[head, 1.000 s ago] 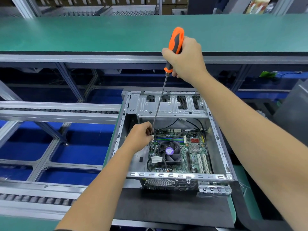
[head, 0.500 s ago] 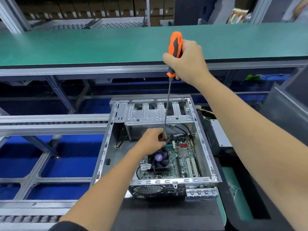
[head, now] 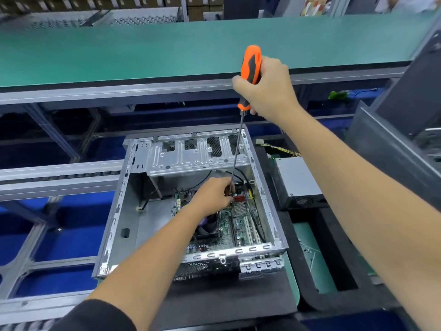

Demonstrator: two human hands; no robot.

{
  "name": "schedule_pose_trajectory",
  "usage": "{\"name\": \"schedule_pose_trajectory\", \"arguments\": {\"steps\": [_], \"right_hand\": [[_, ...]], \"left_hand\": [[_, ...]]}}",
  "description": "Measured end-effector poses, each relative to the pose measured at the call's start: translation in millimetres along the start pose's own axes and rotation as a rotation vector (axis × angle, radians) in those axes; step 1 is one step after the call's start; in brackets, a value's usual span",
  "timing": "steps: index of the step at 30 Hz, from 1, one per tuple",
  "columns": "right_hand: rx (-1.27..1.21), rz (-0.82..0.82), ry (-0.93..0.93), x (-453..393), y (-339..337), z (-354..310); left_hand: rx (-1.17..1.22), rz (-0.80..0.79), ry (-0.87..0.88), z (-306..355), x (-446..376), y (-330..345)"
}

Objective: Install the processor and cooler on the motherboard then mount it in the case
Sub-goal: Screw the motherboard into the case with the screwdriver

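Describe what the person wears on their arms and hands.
Both hands are bare: no gloves, rings or watch show on the left hand or the right hand. The right forearm is uncovered. A dark sleeve covers the left upper arm, ending near the elbow.

Case (head: 260, 194): bare sheet metal, dull silver, perforated in places. Screwdriver (head: 250, 65): orange and black plastic handle, slightly glossy; thin polished steel shaft. Motherboard (head: 241, 225): green board, glossy. Mat (head: 214, 304) under the case: black, matt, foam-like. Upper shelf (head: 143, 51): green, smooth, matt.
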State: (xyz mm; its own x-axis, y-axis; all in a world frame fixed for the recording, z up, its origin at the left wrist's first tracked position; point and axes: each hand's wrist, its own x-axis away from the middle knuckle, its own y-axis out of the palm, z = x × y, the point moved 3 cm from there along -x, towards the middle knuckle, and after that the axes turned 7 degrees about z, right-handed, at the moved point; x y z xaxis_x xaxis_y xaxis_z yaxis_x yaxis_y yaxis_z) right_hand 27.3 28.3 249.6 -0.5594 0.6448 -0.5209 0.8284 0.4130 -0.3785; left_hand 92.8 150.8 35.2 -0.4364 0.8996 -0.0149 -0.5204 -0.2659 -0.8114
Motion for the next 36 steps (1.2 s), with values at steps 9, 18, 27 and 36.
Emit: {"name": "schedule_pose_trajectory", "arguments": {"steps": [9, 18, 27, 36], "right_hand": [[0.079, -0.072, 0.038, 13.5, 9.5, 22.3], [0.106, -0.107, -0.012, 27.0, 24.0, 37.6], [0.11, -0.122, -0.046, 26.3, 28.9, 39.4], [0.106, -0.162, -0.062, 27.9, 28.9, 37.9]], "left_hand": [[0.07, 0.005, -0.073, -10.1, -2.3, 3.8], [0.211, 0.103, -0.056, -15.8, -3.6, -1.9], [0.213, 0.111, -0.059, -17.7, -5.8, 0.3], [0.204, 0.1, -0.053, -17.2, -6.0, 0.2]]}}
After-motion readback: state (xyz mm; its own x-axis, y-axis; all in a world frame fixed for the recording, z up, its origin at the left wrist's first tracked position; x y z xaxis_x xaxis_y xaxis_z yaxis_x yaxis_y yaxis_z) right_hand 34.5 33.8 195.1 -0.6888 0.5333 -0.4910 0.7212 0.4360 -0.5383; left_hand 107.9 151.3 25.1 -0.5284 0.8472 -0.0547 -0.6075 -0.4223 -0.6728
